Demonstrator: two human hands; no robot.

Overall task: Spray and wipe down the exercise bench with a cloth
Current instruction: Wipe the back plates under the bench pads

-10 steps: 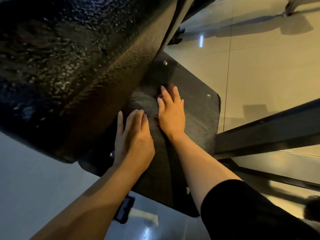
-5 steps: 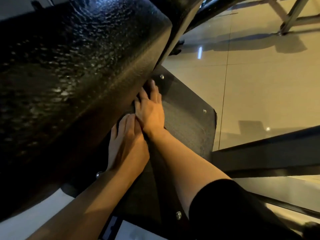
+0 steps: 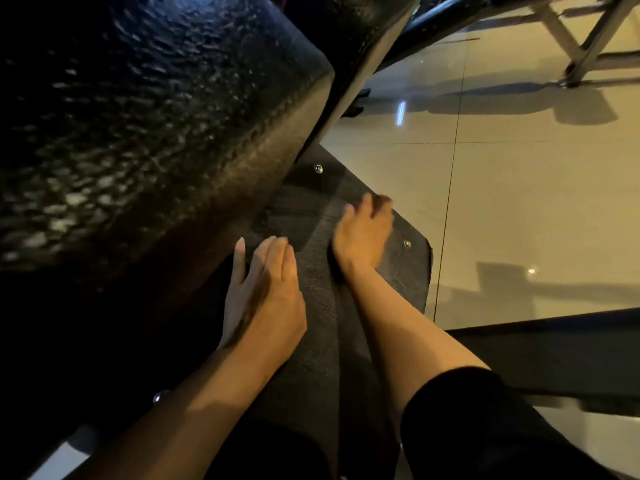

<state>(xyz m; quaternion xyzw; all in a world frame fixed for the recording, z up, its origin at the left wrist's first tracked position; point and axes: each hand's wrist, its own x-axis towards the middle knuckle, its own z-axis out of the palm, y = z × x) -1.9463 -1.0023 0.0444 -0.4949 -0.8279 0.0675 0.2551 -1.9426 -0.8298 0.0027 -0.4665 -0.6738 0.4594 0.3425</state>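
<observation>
The exercise bench's black textured pad [image 3: 156,133] fills the upper left, tilted over a dark, rough footplate [image 3: 318,306] with round bolts. My left hand [image 3: 263,292] rests flat on the plate beside the pad's lower edge, fingers straight and together. My right hand [image 3: 363,233] lies further out on the plate near its right corner. Its fingertips are motion-blurred and seem bent downward. No cloth or spray bottle shows clearly; anything under the right palm is hidden.
Glossy beige floor tiles [image 3: 519,202] spread to the right. A black frame bar [image 3: 554,348] crosses the lower right. Metal legs of other equipment [image 3: 581,46] stand at the top right. The bench's black support beam [image 3: 363,74] rises behind the pad.
My right hand has slid from beside the pad's edge out toward the plate's right corner. My left hand stays pressed on the plate. The view has tilted up a little.
</observation>
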